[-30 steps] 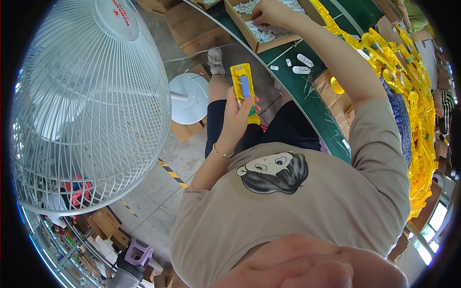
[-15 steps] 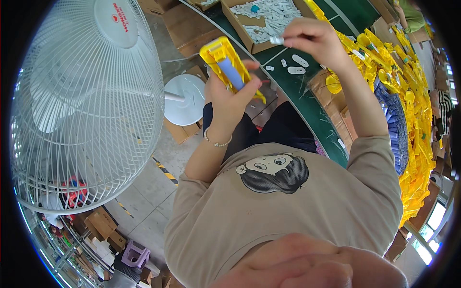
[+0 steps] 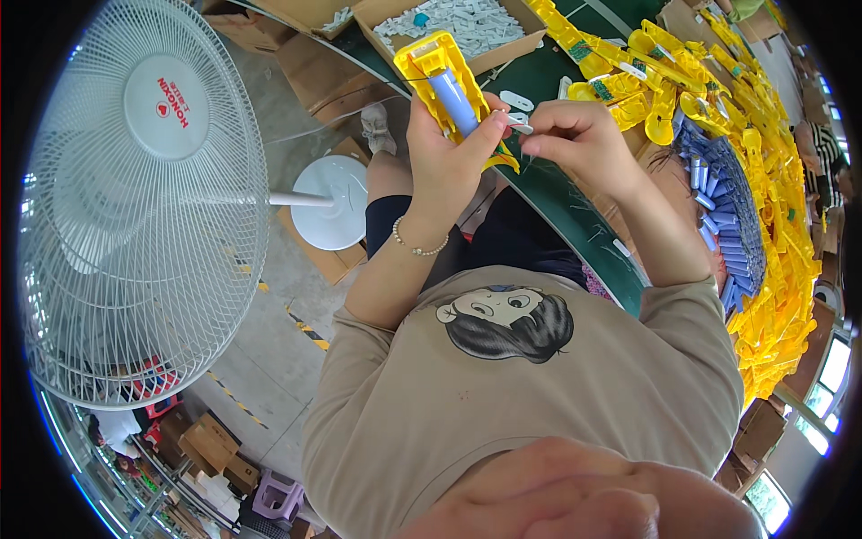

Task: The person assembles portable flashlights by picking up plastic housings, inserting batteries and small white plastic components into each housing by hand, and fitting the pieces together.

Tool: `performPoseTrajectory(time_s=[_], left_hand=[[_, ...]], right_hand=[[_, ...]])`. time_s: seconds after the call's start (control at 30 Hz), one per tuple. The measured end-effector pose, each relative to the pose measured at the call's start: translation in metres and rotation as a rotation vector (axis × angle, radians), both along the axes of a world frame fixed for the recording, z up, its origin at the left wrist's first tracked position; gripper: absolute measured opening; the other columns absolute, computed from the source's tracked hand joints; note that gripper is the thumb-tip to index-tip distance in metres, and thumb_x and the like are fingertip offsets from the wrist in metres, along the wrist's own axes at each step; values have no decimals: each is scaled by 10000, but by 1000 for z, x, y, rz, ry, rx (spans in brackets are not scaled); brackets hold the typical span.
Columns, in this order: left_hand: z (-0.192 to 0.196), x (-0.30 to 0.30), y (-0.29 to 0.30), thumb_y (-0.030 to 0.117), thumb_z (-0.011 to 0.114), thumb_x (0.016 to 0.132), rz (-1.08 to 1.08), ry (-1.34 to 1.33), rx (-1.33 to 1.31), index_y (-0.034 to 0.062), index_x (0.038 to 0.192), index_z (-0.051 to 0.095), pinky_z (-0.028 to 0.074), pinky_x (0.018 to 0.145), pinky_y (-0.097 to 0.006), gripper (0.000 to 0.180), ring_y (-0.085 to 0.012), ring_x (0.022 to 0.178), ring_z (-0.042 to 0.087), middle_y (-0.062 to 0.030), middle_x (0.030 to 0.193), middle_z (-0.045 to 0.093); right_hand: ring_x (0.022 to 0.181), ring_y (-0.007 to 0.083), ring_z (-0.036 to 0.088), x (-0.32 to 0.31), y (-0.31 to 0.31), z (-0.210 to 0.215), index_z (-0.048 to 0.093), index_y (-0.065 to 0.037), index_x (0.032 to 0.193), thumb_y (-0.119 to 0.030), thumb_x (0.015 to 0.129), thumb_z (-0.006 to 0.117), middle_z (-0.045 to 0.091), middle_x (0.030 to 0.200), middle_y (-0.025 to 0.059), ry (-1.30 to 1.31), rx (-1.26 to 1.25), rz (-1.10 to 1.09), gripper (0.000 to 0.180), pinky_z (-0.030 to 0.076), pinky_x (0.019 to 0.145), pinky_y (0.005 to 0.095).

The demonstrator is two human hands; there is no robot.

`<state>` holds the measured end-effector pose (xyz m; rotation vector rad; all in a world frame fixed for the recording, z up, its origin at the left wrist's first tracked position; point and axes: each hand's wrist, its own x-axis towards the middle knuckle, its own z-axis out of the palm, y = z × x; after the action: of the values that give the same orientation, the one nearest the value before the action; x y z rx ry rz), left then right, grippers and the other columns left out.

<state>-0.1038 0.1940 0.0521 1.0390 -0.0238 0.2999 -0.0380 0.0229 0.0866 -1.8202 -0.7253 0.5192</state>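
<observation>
My left hand point(image 3: 449, 153) is wrapped round a yellow plastic housing point(image 3: 422, 61), tilted with its open side up. Inside the housing lies a blue cylindrical battery cell point(image 3: 453, 103). Close to its thumb, my right hand point(image 3: 582, 145) has thumb and index finger pinched together. What they hold is too small to make out; thin wires show between the two hands. Just beyond the fingertips, a white oval plastic piece point(image 3: 515, 100) lies on the green table point(image 3: 561, 211), with a second one partly behind the hands.
A cardboard box point(image 3: 503, 56) of small white parts stands at the far side. On the right are piled yellow housings point(image 3: 777, 296) and several blue cells point(image 3: 732, 247). A large white fan point(image 3: 144, 207) fills the left. Floor stands a purple stool point(image 3: 277, 496) at lower left.
My right hand has come down from beside the box to my left hand; the small white piece it pinched is no longer distinguishable. The whole view has shifted slightly.
</observation>
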Motion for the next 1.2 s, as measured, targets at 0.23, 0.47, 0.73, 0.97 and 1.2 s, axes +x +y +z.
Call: performPoseTrajectory(time_s=[0.23, 0.47, 0.73, 0.97, 1.2], left_hand=[[-18, 1, -8, 9, 620, 836, -42, 46, 225, 24, 1202, 372, 530, 750, -277, 442, -155, 830, 623, -107, 997, 589], [-26, -7, -21, 160, 515, 941, -297, 168, 193, 21, 1227, 367, 506, 711, -263, 350, -123, 814, 597, -92, 1018, 557], [-22, -8, -16, 147, 550, 914, -391, 161, 401, -5, 1234, 370, 510, 676, -271, 398, -128, 757, 599, -87, 956, 560], [-31, -8, -6, 166, 530, 921, -763, 273, 231, 6, 1293, 364, 492, 743, -267, 438, -138, 839, 596, -97, 992, 587], [-56, -9, 19, 149, 474, 937, -133, 240, -8, -1, 1373, 310, 450, 916, -343, 489, -240, 1069, 528, -156, 1203, 493]], right_hand=[[598, 38, 484, 7, -11, 0, 682, 3, 822, -133, 820, 697, 564, 663, -19, 10, 101, -254, 137, 377, 532, 202], [581, 35, 467, 14, -13, 13, 691, 0, 845, -171, 852, 661, 548, 625, -25, -20, -9, -206, 174, 365, 522, 205], [546, 96, 459, 24, -11, 16, 674, 0, 860, -289, 834, 676, 523, 598, 38, -215, -588, -212, 290, 378, 515, 257], [628, 71, 510, 45, -19, 13, 626, 20, 881, -168, 836, 627, 566, 679, 18, -234, -301, 147, 193, 423, 581, 230], [613, 164, 558, 249, -82, -16, 641, -30, 917, -153, 833, 603, 642, 772, 89, 260, 12, -855, 153, 403, 501, 298]])
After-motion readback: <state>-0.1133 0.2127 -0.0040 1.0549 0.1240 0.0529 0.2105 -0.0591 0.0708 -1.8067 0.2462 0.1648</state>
